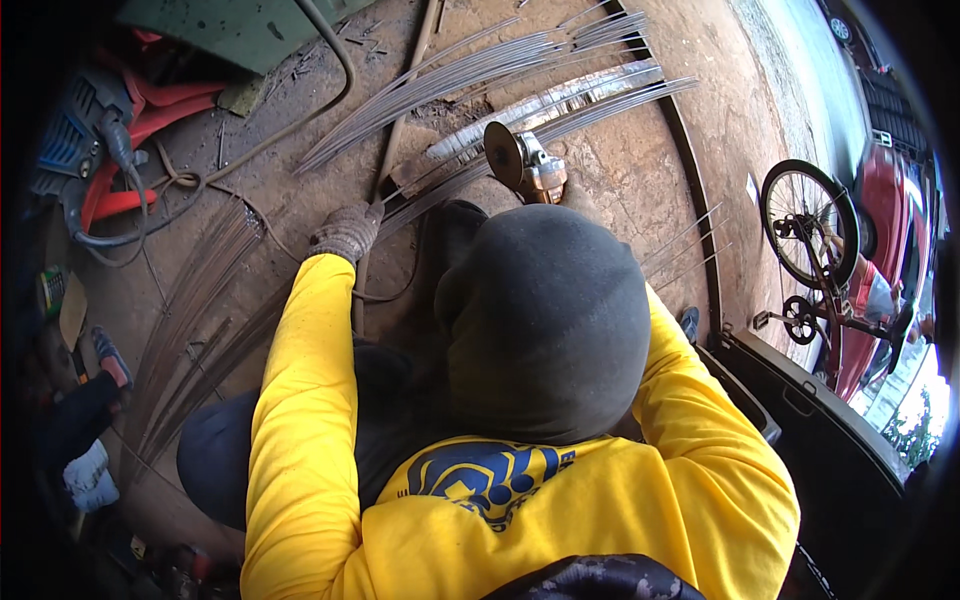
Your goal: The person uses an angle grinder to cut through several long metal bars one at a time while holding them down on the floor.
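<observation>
gloved left hand (345,232) at near end of thin metal rods (620,107), grinder (545,178) just beside them, right hand (577,195) mostly hidden; brown ground (640,200), bike (832,300) far right, red car (882,200) behind.

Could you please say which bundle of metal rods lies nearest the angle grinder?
The lower grey bundle, running from near the left hand past the angle grinder; the upper grey bundle and brown rods lie farther off.

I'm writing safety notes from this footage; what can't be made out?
All in the head view:
- Grip on the angle grinder: hidden behind the dark hood.
- What the left hand closes on: too small to tell.
- Green panel: cut off by the top edge.
- Another person: mostly lost in the dark left rim.
</observation>
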The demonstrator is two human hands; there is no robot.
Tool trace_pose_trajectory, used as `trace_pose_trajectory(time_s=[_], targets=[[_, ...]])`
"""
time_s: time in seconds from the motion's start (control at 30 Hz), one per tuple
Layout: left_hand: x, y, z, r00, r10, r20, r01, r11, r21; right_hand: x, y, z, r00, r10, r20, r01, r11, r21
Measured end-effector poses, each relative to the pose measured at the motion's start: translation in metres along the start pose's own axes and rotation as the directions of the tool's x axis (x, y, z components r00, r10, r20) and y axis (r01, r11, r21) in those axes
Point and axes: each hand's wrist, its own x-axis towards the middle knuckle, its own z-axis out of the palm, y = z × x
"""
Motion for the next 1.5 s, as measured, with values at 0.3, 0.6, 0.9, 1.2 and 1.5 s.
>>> trace_pose_trajectory(time_s=[0.3, 0.6, 0.9, 1.2, 1.5], targets=[[-0.006, 0.006, -0.006, 1.0, 0.026, -0.009, -0.026, 1.0, 0.004, 0.028, -0.001, 0.014, 0.996, -0.061, 0.066, 0.067, 0.994, -0.083], [-0.006, 0.004, -0.007, 1.0, 0.023, 0.009, -0.023, 1.0, 0.014, 0.045, 0.013, 0.026, 0.992, -0.089, 0.093, 0.096, 0.993, -0.074], [-0.001, 0.004, -0.004, 0.999, 0.009, 0.032, -0.01, 1.0, 0.028, 0.041, 0.006, 0.024, 0.993, -0.091, 0.078, 0.098, 0.991, -0.088], [0.002, 0.001, 0.001, 1.0, 0.028, -0.007, -0.028, 0.999, 0.016, 0.04, 0.0, 0.023, 0.995, -0.06, 0.078, 0.067, 0.993, -0.102], [0.004, -0.001, 0.004, 0.999, 0.038, -0.033, -0.038, 0.999, 0.004, 0.038, -0.006, 0.022, 0.993, -0.101, 0.056, 0.103, 0.994, -0.036]])
